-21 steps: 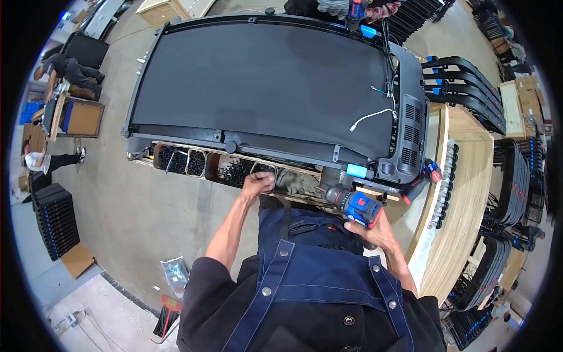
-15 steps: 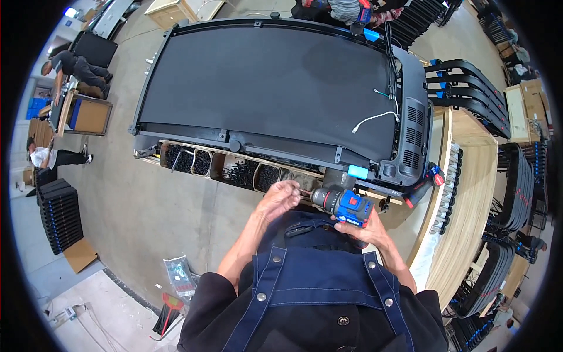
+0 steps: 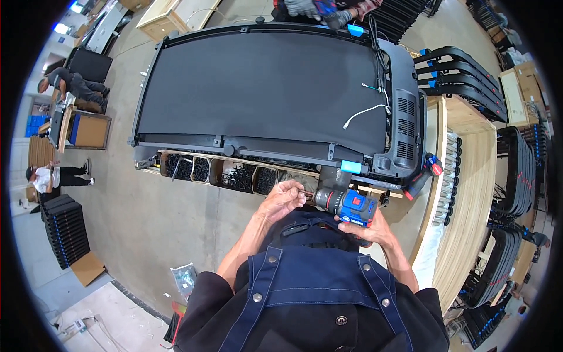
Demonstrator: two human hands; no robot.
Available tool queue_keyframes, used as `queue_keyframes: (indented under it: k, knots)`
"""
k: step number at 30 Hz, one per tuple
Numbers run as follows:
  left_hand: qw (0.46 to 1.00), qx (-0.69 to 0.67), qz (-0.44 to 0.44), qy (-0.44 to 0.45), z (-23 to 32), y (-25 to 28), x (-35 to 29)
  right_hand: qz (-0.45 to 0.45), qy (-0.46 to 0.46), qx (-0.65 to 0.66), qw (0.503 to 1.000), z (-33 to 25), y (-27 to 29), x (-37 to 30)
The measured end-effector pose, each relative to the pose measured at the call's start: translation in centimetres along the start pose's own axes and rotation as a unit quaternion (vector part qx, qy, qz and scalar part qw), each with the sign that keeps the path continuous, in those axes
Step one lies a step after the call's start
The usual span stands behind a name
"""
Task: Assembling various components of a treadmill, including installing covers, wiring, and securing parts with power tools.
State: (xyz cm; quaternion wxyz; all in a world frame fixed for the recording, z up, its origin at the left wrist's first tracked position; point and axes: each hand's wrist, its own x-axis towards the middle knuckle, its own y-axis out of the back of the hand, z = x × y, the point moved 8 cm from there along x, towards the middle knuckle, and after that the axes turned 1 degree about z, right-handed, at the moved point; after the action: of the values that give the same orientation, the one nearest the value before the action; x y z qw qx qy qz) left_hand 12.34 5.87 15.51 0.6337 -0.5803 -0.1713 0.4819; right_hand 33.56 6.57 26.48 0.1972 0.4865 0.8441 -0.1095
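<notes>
Treadmill largest, lying across the middle, black belt up, vented grey cover at its right end. Wooden crate right of it, open, pale boards. Curved black bars stacked beyond the crate, upper right. Black panels stacked on the floor, far left. Row of bins along the treadmill's near side, dark small hardware inside. Co-worker's gloved hands at top edge, over the treadmill's far side, with a blue tool.

Drill, blue and black with red trim, in front of the person's body, just short of the treadmill's near right corner, chuck pointing left. Right hand wrapped round its grip, partly hidden by the drill body. Second drill, red and black, propped at the crate's near left side. Left hand at the chuck end, thumb and fingertips pressed together by the bit; whatever they pinch is too small to tell. Blue tape on the treadmill's near right corner. White cable loose on the belt's right part.
</notes>
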Motion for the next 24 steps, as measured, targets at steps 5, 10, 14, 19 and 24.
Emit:
queue_keyframes:
  k: [5,10,14,19,24]
  knots:
    - [0.984,0.165,0.072,-0.006,0.6,-0.5,1.1,0.025,0.003,-0.048,0.999,1.1,1.0,-0.4]
    - [0.943,0.320,0.068,-0.055,1.8,-2.4,2.3,0.044,-0.094,0.078,0.992,0.9,0.5,-1.4]
    - [0.952,0.299,0.032,-0.053,1.4,-3.3,3.8,0.068,-0.109,0.100,0.987,-0.6,0.4,-1.7]
    - [0.999,0.019,-0.022,0.041,-1.0,-5.9,5.8,0.127,-0.090,0.050,0.987,-3.8,1.7,-0.5]
    - [0.992,-0.035,-0.019,0.121,-3.4,-6.2,7.2,0.113,-0.063,-0.334,0.934,-7.3,3.6,2.9]
